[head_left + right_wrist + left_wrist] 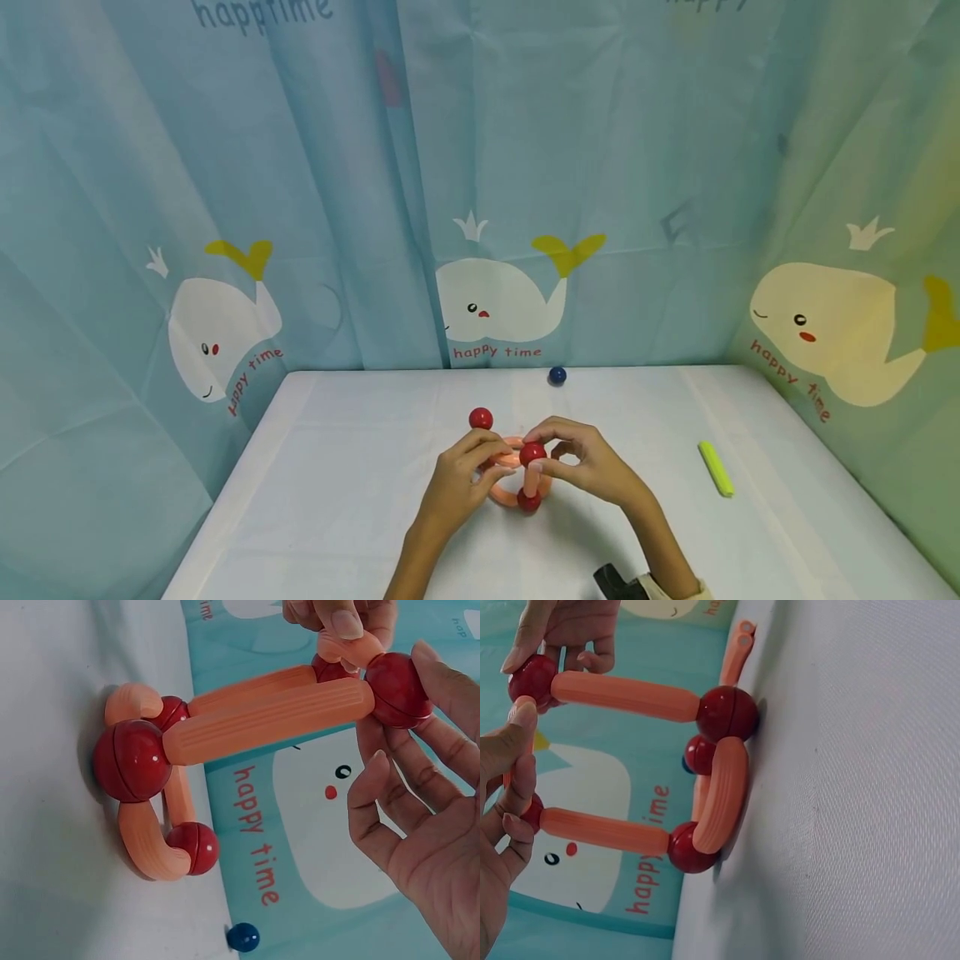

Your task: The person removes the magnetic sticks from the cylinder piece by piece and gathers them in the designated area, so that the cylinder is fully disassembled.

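Observation:
A toy frame of orange rods and red balls stands on the table between the hands. My right hand pinches an upper red ball, which tops an upright straight orange rod. The left hand pinches a short orange rod between the two upper balls. A second straight orange rod rises on the left hand's side. Below, curved orange rods join the base balls. Left fingers partly cover the other upper ball.
A dark blue ball rests near the table's back edge. To the right lies a yellow-green stick. Light blue curtain with printed whales hangs behind the white table. One more red ball shows beyond the left fingers.

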The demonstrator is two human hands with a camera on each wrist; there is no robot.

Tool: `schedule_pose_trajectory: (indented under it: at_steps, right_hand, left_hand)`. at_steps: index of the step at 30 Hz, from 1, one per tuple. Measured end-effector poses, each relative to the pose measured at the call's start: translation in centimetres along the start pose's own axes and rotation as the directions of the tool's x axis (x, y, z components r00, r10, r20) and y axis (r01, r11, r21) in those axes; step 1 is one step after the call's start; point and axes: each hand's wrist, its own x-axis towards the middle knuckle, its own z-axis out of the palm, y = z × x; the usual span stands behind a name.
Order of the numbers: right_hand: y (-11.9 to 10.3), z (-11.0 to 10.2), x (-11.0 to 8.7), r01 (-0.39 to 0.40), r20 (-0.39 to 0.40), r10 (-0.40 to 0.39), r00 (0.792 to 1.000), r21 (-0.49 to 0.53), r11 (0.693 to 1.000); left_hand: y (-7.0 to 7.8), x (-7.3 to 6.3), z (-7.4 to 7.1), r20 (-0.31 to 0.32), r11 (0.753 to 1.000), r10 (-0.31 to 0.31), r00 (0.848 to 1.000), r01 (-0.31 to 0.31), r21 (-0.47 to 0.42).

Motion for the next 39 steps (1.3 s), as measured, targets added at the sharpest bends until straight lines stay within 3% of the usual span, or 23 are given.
schedule_pose_trajectory:
  at_steps: [11, 19, 28, 39]
  right_hand:
    - [0.24, 0.08, -0.1, -0.035, -0.004, 0.035, 0.999, 0.002, 0.999]
    - [0.42, 0.08, -0.23, -0.019, -0.01, 0.019, 1.0, -0.02, 1.0]
    - [0.47, 0.18, -0.29, -0.031, -0.003, 0.031, 1.0, -0.021, 0.999]
    - [0.9, 0.08, -0.2, -0.046, 0.004, 0.047, 0.999, -0.038, 0.998]
  left_hand:
    - [-0.18, -0.52, -0.01, 0.066, 1.0, -0.016, 0.998, 0.017, -0.013]
    - [-0.48, -0.55, -0.42, 0.069, 0.993, 0.057, 0.996, -0.064, 0.103]
    - [-0.76, -0.65, -0.52, 0.074, 0.995, 0.081, 0.994, -0.085, 0.046]
    - [-1.03, -0.37, -0.71, 0.07, 0.997, 0.046, 0.996, -0.05, 0.051]
